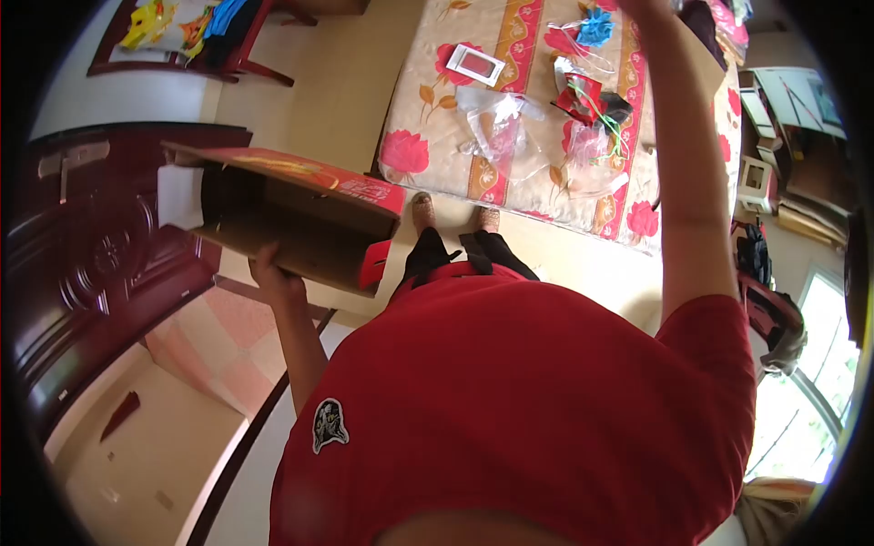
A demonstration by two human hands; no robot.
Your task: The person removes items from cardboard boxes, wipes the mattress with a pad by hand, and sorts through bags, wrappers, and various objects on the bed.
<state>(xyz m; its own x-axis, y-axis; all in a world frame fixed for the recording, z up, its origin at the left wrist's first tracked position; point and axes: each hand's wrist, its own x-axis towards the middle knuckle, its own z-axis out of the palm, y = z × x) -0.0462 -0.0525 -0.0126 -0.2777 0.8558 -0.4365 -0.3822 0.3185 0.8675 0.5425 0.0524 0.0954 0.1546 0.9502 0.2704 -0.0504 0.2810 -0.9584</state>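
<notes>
My left hand (273, 276) is closed on the lower edge of a red and brown cardboard box (300, 232). The box lies tilted on its side in the air, its open side towards me and its dark inside showing. My right arm reaches far over the bed (428, 109). At the top edge of the view, my right hand (645, 7) is cut off and its fingers do not show. Nearest to it are a crumpled blue plastic bag (596, 28) and a dark item (703, 32) beside a tan cardboard-like surface (683, 64).
On the flowered bed lie clear plastic bags (505, 127), a red and black wrapper (587, 98) and a small white box with a red face (475, 65). A dark red door (100, 246) stands at left. A wooden chair (164, 64) holds colourful cloths.
</notes>
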